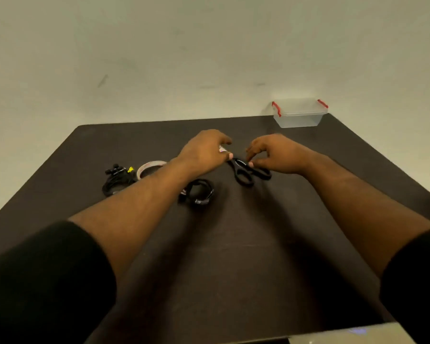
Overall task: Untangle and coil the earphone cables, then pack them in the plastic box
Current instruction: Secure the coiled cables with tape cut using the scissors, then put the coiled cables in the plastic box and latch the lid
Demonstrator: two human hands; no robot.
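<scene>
the surface (233, 256) had wide bare room near the person; its far edge met the wall. the box (299, 115) sat lidded at the far right corner, nothing packed. two cable coils (199, 192) (116, 180) lay left beside the tape (149, 167). left hand (204, 148) pinched a small pale piece, seemingly tape; right hand (276, 155) pinched the scissors (248, 171).

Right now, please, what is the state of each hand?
Left hand: fingers curled, pinching a small pale piece; what it is cannot be told.
Right hand: fingertips touch the black scissors; a real grip cannot be told.
</scene>
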